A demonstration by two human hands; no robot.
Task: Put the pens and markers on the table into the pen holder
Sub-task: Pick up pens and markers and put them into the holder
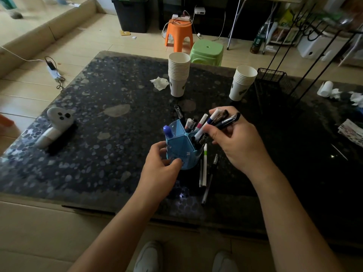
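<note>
A blue divided pen holder point(179, 142) stands near the table's front middle, with several pens and markers upright in its compartments. My left hand point(160, 165) grips its front lower side. My right hand point(233, 138) hovers just right of the holder, closed on a bunch of pens and markers point(220, 120) whose lower tips angle down into the right compartment. Three pens lie on the table right of the holder: a white pen with a green band point(204, 165), a thin dark pen point(200, 174) and a black pen point(210, 179).
Two stacks of white paper cups point(179, 74) point(242, 83) stand behind the holder. A white ghost-shaped brush point(56, 124) lies at the left. A black wire rack point(273, 79) and crumpled tissues point(334, 92) occupy the right side. The dark table point(110, 107) ends close to my feet.
</note>
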